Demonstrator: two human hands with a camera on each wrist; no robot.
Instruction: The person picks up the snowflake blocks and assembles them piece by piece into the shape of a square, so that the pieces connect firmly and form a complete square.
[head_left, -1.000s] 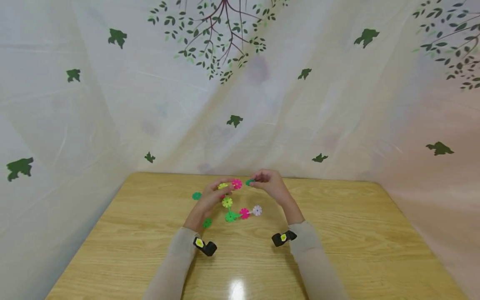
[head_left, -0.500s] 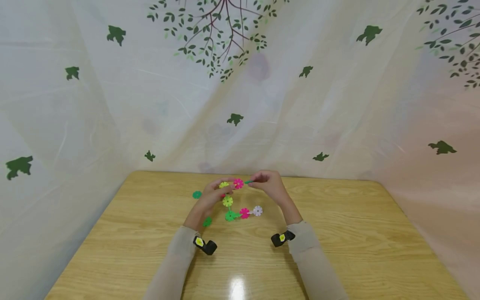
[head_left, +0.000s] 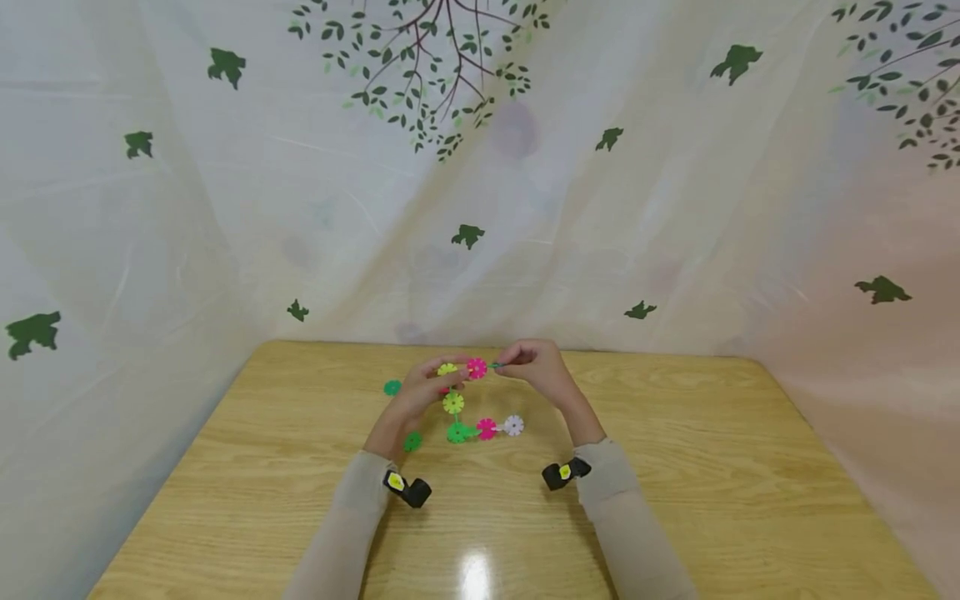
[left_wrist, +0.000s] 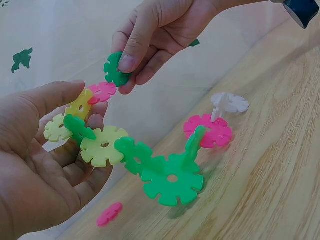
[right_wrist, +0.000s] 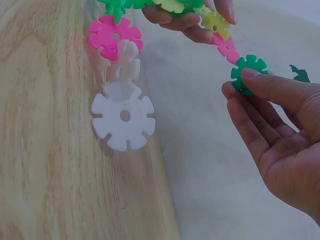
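My left hand (head_left: 416, 392) grips a chain of interlocking snowflake discs by a yellow disc (left_wrist: 77, 107), with its thumb and fingers around it. Beyond the fingertips sticks out a pink disc (head_left: 477, 368). Between thumb and fingers, my right hand (head_left: 536, 364) pinches a dark green disc (right_wrist: 245, 82), its edge right at the pink disc's rim. The chain runs down through a pale yellow disc (left_wrist: 112, 140) and bright green discs (left_wrist: 172, 192) to another pink disc (left_wrist: 212, 132) and white discs (right_wrist: 125, 122) low over the table. Fingers partly hide the upper links.
Loose on the wooden table (head_left: 675, 483) lie a teal-green disc (head_left: 392, 387) and a green disc (head_left: 412, 441), both beside the left forearm and hand. A loose pink disc (left_wrist: 109, 214) lies under the left hand. Behind the table's far edge hangs a printed cloth (head_left: 360, 250).
The dark green disc in my right hand has turned edge-on and come left, from a gap to right against the pink disc. My left hand keeps its hold on the chain.
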